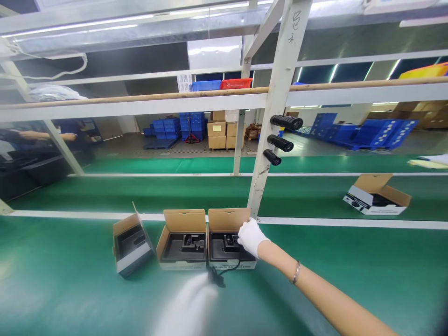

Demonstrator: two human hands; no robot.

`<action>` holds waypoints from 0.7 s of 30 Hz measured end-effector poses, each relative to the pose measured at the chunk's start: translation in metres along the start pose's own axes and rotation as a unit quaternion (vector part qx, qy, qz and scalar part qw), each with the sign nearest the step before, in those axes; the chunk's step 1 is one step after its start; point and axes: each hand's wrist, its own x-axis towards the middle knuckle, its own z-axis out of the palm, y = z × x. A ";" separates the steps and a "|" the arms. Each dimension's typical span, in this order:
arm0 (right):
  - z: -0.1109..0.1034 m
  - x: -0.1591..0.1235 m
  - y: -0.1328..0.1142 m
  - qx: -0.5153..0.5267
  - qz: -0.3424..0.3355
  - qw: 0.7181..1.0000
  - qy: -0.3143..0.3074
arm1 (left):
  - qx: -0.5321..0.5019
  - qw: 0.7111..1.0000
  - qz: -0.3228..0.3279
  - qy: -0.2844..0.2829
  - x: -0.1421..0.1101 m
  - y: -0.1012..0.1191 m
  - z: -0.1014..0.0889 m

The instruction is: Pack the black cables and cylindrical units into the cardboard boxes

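My right hand, in a white glove, reaches over the right side of an open cardboard box with a black tray. Its fingers are curled; what they hold is hidden. From beneath them a black cable runs over the box's front to a dark bundle. My left hand is a white motion smear beside that bundle, so its fingers cannot be made out. Close on the left stands a second open box with a black tray. Farther left, a third open box sits turned at an angle.
A white post carrying black rolls rises behind the right box. A white rail crosses the green table. Beyond it, at right, stands another open box. A person's arm shows at far left.
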 end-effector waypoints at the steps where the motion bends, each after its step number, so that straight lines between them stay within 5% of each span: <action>1: -0.007 -0.007 0.002 0.011 -0.013 1.000 0.006 | 0.015 1.000 0.014 0.005 0.005 0.004 0.002; 6: -0.066 -0.061 0.004 0.203 -0.066 0.957 0.198 | 0.090 0.990 0.105 0.002 0.034 0.026 0.013; 8: -0.087 -0.081 0.000 0.275 -0.097 0.932 0.213 | 0.157 0.972 0.170 -0.027 0.047 0.030 0.018; 11: -0.102 -0.095 -0.002 0.391 -0.070 0.902 0.171 | 0.311 0.888 0.336 -0.036 0.069 0.030 0.025; 13: -0.103 -0.096 0.000 0.457 -0.012 0.875 0.157 | 0.383 0.836 0.393 0.024 0.083 0.027 0.030; 15: -0.099 -0.092 0.003 0.484 0.026 0.861 0.154 | 0.387 0.842 0.366 0.084 0.097 0.023 0.035; 17: -0.093 -0.088 0.005 0.497 0.030 0.855 0.146 | 0.343 0.878 0.319 0.098 0.108 0.022 0.042; 21: -0.080 -0.079 0.003 0.569 0.001 0.815 0.111 | 0.274 0.917 0.289 -0.030 0.116 0.025 0.059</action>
